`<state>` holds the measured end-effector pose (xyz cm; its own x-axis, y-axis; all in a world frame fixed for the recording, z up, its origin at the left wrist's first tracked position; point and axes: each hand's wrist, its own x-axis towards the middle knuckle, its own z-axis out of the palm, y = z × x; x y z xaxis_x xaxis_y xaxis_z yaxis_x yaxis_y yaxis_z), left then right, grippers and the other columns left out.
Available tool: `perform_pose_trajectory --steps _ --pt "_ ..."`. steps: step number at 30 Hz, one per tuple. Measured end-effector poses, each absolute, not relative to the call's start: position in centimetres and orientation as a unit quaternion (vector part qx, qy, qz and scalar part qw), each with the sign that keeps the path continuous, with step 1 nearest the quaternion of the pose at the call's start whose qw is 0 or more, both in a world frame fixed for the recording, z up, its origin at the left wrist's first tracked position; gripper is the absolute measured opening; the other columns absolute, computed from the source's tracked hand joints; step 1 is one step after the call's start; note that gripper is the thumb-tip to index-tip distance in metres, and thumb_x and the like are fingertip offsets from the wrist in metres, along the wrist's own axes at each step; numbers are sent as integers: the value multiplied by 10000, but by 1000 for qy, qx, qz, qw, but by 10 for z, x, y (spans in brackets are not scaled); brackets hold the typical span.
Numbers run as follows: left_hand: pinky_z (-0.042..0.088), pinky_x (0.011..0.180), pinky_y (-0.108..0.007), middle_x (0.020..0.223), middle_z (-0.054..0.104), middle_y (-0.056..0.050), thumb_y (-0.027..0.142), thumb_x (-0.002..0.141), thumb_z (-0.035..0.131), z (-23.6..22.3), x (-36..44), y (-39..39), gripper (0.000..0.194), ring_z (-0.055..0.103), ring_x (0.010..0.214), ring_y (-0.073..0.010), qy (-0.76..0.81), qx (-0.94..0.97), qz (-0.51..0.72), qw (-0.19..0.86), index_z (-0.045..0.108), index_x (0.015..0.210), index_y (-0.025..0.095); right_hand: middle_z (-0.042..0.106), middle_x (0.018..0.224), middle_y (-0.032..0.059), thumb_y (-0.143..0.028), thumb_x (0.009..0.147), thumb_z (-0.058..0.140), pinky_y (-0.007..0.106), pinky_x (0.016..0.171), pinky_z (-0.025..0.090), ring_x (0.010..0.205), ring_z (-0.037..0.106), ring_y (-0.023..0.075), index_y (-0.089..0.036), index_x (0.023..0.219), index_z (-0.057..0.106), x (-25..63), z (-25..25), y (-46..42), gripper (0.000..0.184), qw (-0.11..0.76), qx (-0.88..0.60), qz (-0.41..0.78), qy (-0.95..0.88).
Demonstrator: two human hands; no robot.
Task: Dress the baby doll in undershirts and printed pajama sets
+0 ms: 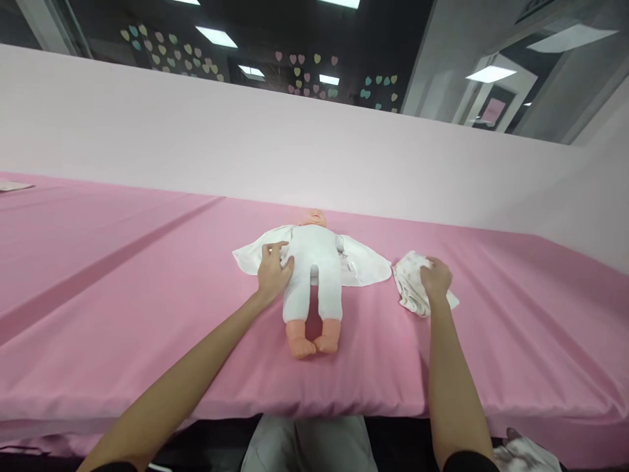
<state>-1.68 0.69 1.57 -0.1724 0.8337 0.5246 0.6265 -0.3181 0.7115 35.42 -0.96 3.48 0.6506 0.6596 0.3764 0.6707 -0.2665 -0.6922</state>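
Note:
A baby doll with a white cloth body lies on its back, its bare feet toward me. Spread out under it is an open white baby garment, showing on both sides of the doll. My left hand rests beside the doll's hip on the left, fingers apart, near or touching its side and the garment. To the right of the doll, my right hand pinches a crumpled cream-white cloth lying on the bed; its exact kind cannot be made out. Part of this cloth is hidden behind the hand.
The pink sheet covers a wide padded surface with its front edge close to my lap. Behind it runs a white wall below dark windows with heart stickers. A flat pale item lies at the far left, and a whitish cloth is at lower right.

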Motion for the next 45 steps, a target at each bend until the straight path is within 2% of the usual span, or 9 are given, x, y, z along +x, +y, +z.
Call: perform_pose_trajectory --steps 4,7,12,21,24,28,34,39,45 --pt "482 697 -306 1136 477 -80 270 783 551 66 4 6 357 552 904 -185 459 695 543 104 538 1137 227 659 1053 83 -191 698 549 375 838 480 923 611 228 -161 1056 651 292 97 -16 374 582 -558 94 -585" --pt "479 815 -318 1179 518 -81 375 776 615 108 27 12 416 538 1050 -211 349 695 581 240 521 1155 229 636 1117 60 -250 717 612 352 802 492 904 605 196 -202 1015 660 234 142 -20 306 580 -398 154 -694" --pt "507 745 -307 961 641 -72 419 768 634 148 34 25 363 628 875 -203 233 594 657 402 563 1020 168 640 1029 52 -323 757 613 343 773 490 888 588 191 -205 999 637 175 165 -7 270 589 -332 151 -721" --pt "493 834 -374 933 645 -61 407 804 596 150 8 9 274 613 942 -235 313 682 595 289 612 960 183 599 845 35 -464 843 557 308 721 461 840 552 181 -203 844 591 150 142 14 264 587 -351 126 -719" --pt "490 846 -389 1006 637 -56 414 820 582 164 4 -16 303 601 980 -249 314 738 531 272 598 1033 199 547 723 14 -443 844 575 296 658 452 749 541 168 -189 728 576 156 153 -4 278 612 -338 97 -708" --pt "499 818 -360 1031 624 -33 423 855 538 181 4 -50 325 599 999 -240 270 797 480 248 570 1119 235 540 741 4 -341 861 576 287 632 461 723 549 151 -197 787 629 174 174 -49 170 638 -311 60 -702" --pt "475 852 -342 1049 594 -34 355 770 652 179 21 -46 216 534 1080 -237 279 775 562 77 631 936 219 584 916 31 -186 793 648 354 869 465 948 564 175 -186 743 651 189 182 -66 50 683 -322 -76 -651" --pt "479 851 -369 1013 594 -46 359 733 682 177 24 -44 193 532 1109 -265 249 748 605 113 631 818 193 590 820 15 -395 874 538 334 728 508 882 602 198 -213 797 611 188 177 -55 210 667 -322 48 -670" --pt "507 541 -285 688 570 -15 688 647 616 183 5 -73 501 645 722 -209 213 801 523 200 621 703 190 609 860 30 -433 789 595 370 671 537 845 614 235 -241 865 554 187 185 -67 210 638 -285 292 -654"
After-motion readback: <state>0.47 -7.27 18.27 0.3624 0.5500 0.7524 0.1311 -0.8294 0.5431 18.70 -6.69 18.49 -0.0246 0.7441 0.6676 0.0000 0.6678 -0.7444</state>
